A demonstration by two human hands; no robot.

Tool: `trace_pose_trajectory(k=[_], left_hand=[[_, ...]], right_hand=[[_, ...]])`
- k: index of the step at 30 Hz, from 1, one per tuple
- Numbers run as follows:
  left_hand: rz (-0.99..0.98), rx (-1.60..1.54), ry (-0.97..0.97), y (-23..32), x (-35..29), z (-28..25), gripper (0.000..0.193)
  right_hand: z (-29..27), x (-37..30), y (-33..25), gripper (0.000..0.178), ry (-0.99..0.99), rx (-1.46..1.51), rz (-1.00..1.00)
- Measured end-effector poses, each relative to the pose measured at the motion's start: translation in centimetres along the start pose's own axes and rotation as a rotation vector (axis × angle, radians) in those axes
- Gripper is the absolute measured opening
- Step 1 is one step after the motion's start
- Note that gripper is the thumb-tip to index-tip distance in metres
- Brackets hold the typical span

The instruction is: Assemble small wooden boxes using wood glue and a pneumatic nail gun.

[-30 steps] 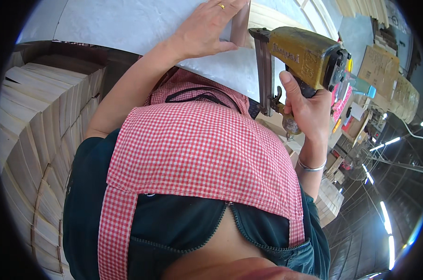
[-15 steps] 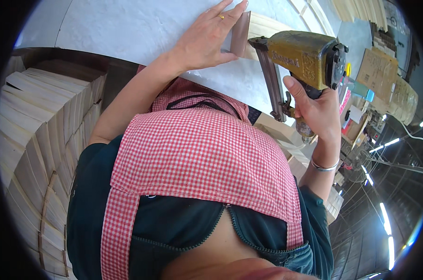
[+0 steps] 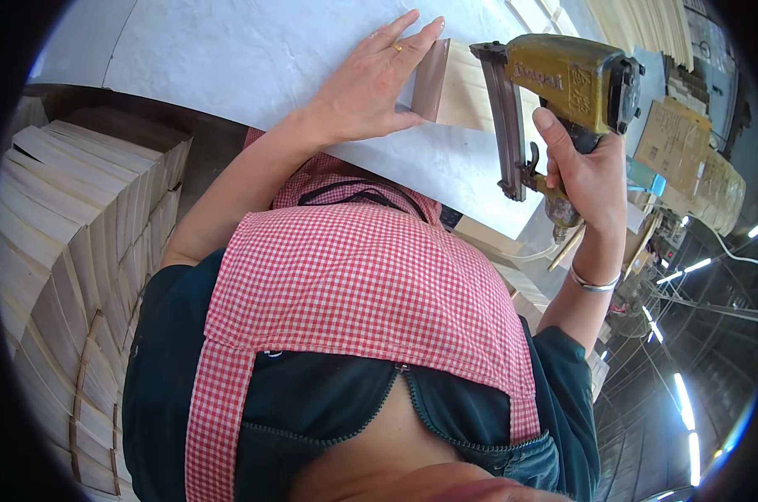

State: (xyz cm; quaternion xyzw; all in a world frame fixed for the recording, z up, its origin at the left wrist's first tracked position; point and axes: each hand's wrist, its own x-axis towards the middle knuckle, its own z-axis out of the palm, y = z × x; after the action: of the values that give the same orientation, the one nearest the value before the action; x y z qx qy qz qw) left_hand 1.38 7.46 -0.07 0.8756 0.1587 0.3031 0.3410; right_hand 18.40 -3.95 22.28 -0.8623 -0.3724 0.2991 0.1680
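My left hand (image 3: 364,92) lies on the pale grey worktop with its fingers spread. Its thumb and forefinger reach to the two ends of a short brown strip (image 3: 430,82), resting against it. Butted to the strip's right side is a pale wooden board (image 3: 467,88). My right hand (image 3: 592,171) is wrapped round the handle of a yellow and black nail gun (image 3: 563,75), thumb up along its side. The gun is over the right part of the board, its nose close to the board's far edge; whether they touch, I cannot tell.
Stacked pale wooden slats (image 3: 78,201) stand at the left, below the worktop (image 3: 228,63). More wooden strips (image 3: 642,25) lie at the far right. Beyond the gun are a cardboard box (image 3: 672,138) and a pale air hose (image 3: 534,253).
My right hand has carried the nail gun to the right and a little farther away, off the brown strip, so more of the board shows. My left hand stays at the strip.
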Motion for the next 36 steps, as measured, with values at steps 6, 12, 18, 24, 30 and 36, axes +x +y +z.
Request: trace_pose_trajectory(k=[6,12,18,24,30,36], left_hand=[[-0.057,-0.024,-0.027,0.2,-0.1,0.0,0.116],[-0.067,-0.053,-0.01,0.2,-0.1,0.1,0.116],[-0.069,-0.182,-0.013,0.9,0.5,-0.7,0.108],[0.035,0.147,-0.138,5.1,3.9,-2.5,0.077],[0.136,0.306,-0.221,7.4,6.5,0.7,0.047],[0.121,0.328,-0.176,7.2,7.0,1.7,0.041]], right_hand=[[0.2,1.1,0.4,0.042,0.0,-0.006,-0.017],[-0.3,1.7,0.6,0.038,-0.043,0.017,-0.032],[-3.0,1.2,2.8,0.034,0.093,0.029,0.107],[-5.1,1.1,6.0,0.033,0.134,0.042,0.124],[-5.3,1.2,7.1,0.035,0.132,0.031,0.168],[-5.9,1.7,8.1,0.035,0.11,0.011,0.197]])
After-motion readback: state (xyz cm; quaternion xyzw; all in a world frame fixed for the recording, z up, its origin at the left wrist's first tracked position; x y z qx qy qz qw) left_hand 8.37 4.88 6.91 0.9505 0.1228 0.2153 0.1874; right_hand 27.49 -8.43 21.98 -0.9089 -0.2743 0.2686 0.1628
